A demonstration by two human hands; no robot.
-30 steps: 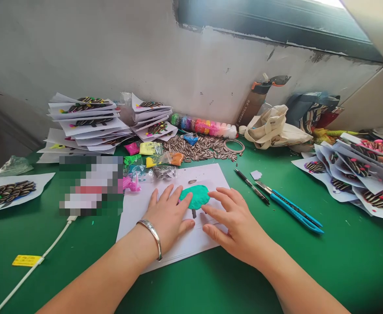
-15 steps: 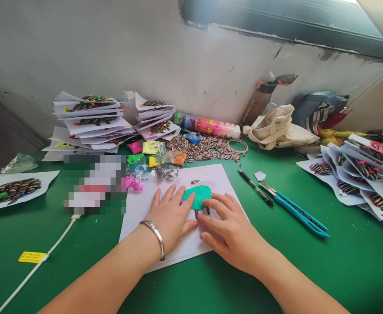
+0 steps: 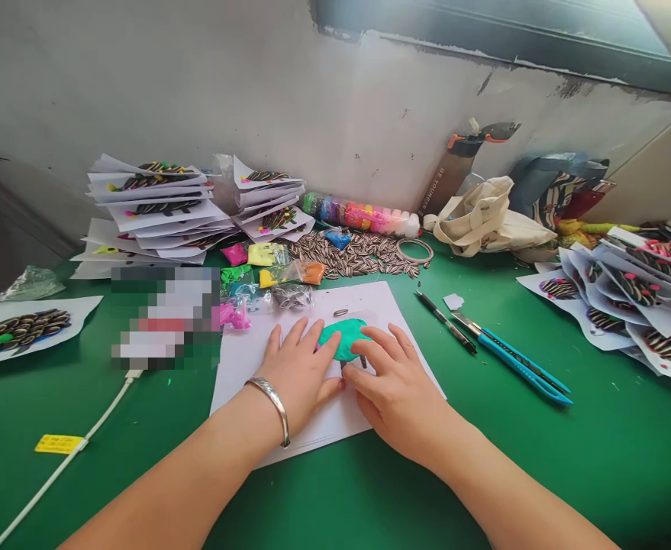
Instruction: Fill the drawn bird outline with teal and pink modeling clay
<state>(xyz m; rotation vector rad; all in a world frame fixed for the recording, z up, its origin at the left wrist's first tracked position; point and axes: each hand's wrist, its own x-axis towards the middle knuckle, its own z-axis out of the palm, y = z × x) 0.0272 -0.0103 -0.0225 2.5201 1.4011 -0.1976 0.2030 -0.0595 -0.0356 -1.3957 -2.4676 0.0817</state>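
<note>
A flat teal clay shape (image 3: 343,338) lies on a white sheet of paper (image 3: 237,393), with short dark legs (image 3: 363,362) at its lower edge. My left hand (image 3: 296,370), a silver bangle at the wrist, rests on the paper with fingers spread, its index fingertip at the clay's left side. On the other side, my right hand (image 3: 401,386) has its fingers bent and apart, fingertips at the clay's right edge and by the legs. A bit of purple shows beside the left fingers. One striped sunflower seed (image 3: 340,312) lies above the clay.
Behind the paper are bagged coloured clay (image 3: 267,255), a heap of sunflower seeds (image 3: 358,256) and a tape ring (image 3: 414,252). A pen (image 3: 446,322) and blue utility knife (image 3: 521,365) lie right. Stacked seed pictures (image 3: 157,206) stand left, more (image 3: 615,298) at far right.
My right hand's fingers have bent more and shifted slightly left along the clay's lower edge. My left hand stays in nearly the same place. The camera view has shifted slightly.
</note>
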